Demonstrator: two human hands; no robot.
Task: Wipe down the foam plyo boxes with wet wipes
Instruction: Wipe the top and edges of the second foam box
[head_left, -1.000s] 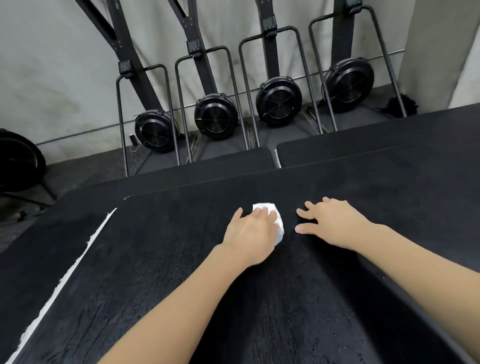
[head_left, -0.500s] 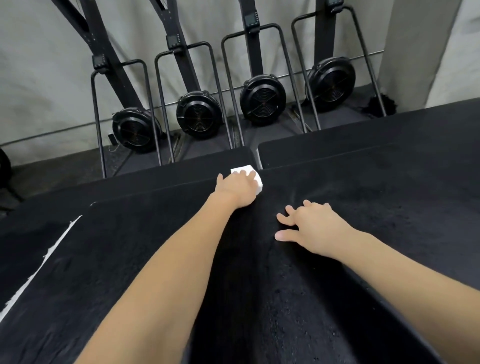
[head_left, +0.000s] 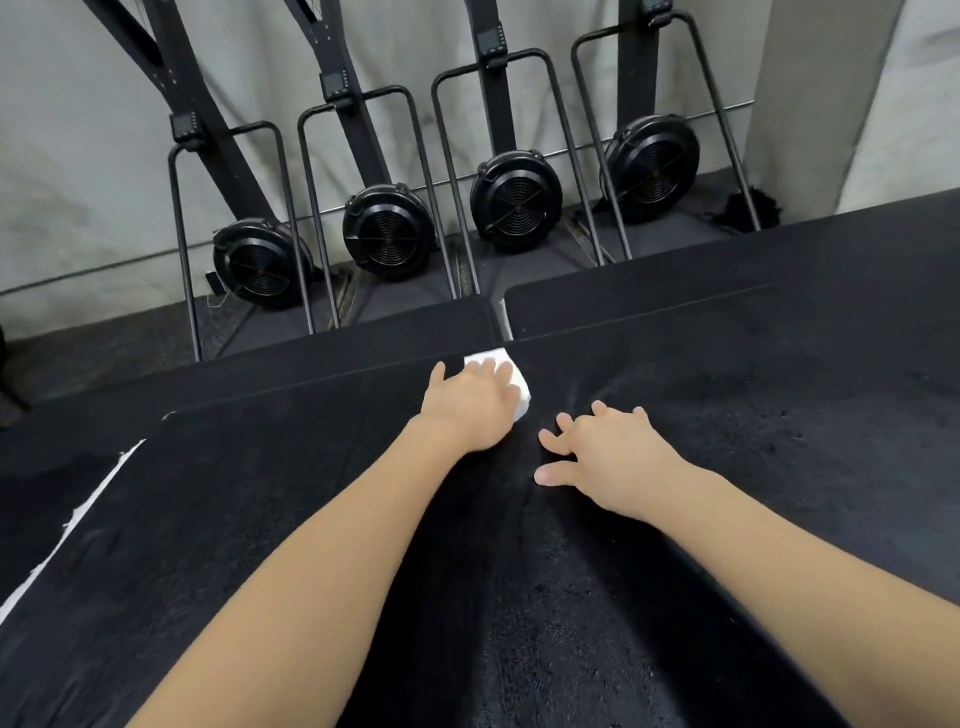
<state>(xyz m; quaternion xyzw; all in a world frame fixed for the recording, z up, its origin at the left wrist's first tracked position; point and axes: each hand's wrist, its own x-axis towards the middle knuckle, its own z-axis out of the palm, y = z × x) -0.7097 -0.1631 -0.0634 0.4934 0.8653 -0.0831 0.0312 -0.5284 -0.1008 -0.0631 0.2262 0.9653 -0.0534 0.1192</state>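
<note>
I have my left hand (head_left: 470, 402) flat on the wet wipe (head_left: 511, 376), fingers straight, pressing it against the black foam plyo box (head_left: 260, 519) at the box's far edge. Just right of the wipe, my right hand (head_left: 608, 454) rests on the box, released, fingers spread, holding nothing.

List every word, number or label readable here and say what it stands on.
No text can be read.
Small monitors on the four black machines by the wall: too small and dark to read.
Foam plyo box, white wipe, left hand, right hand: no print visible.
</note>
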